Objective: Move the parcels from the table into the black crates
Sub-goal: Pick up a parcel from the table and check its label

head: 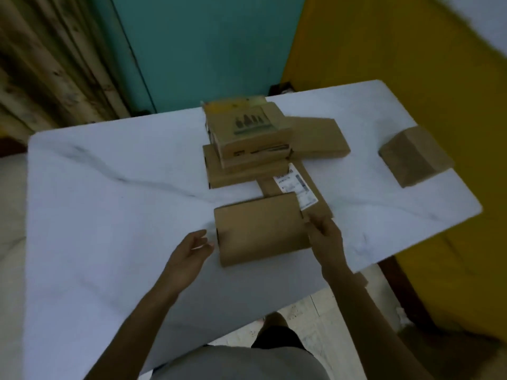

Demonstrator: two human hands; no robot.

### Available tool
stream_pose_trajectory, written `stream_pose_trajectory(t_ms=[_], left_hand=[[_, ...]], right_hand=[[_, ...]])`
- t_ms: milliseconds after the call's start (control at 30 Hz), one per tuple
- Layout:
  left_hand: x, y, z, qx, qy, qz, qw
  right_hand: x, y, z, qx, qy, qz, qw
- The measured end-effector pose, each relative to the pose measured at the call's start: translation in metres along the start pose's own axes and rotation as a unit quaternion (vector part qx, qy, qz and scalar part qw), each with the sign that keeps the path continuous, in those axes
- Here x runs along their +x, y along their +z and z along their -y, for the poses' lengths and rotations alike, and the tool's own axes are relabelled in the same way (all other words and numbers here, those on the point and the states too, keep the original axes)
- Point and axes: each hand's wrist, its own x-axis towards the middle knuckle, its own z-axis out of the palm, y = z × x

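Worktop [109,187] carries all parcels; no black crates are in view. Left hand [192,248] is open with relaxed fingers, just beside the left edge of the near parcel [260,229]. Stacked parcels [247,144] stand beyond it. Right hand [325,238] pinches the near parcel's right edge, which overlaps the labelled parcel [297,187]. Risk: a one-sided lift may tilt the near parcel until it slips, or drag the labelled parcel. Far right, the small parcel [414,154] sits near the worktop edge; a knock could drop it.
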Motion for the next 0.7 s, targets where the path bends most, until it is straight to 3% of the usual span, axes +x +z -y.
stream_pose_trajectory(t_ms=[233, 367, 500, 600, 633, 700], left_hand=[[0.024, 0.071, -0.032, -0.027, -0.073, -0.112, 0.991], [0.026, 0.086, -0.033, -0.022, -0.088, -0.139, 0.986], [0.006, 0.09, -0.034, 0.129, 0.011, -0.103, 0.986], [-0.008, 0.087, -0.035, 0.292, 0.177, -0.103, 0.934], [-0.011, 0.087, -0.037, 0.314, 0.211, -0.131, 0.916], [-0.022, 0.086, -0.048, 0.247, 0.205, -0.221, 0.921]], right_hand=[[0.075, -0.026, 0.001, -0.02, 0.037, 0.122, 0.992], [0.095, -0.032, 0.022, -0.05, 0.091, 0.275, 0.956], [0.112, -0.034, 0.041, -0.032, 0.154, 0.348, 0.924], [0.111, -0.028, 0.056, 0.025, 0.208, 0.346, 0.914], [0.109, -0.027, 0.061, 0.053, 0.219, 0.355, 0.907], [0.101, -0.024, 0.07, 0.136, 0.222, 0.369, 0.892]])
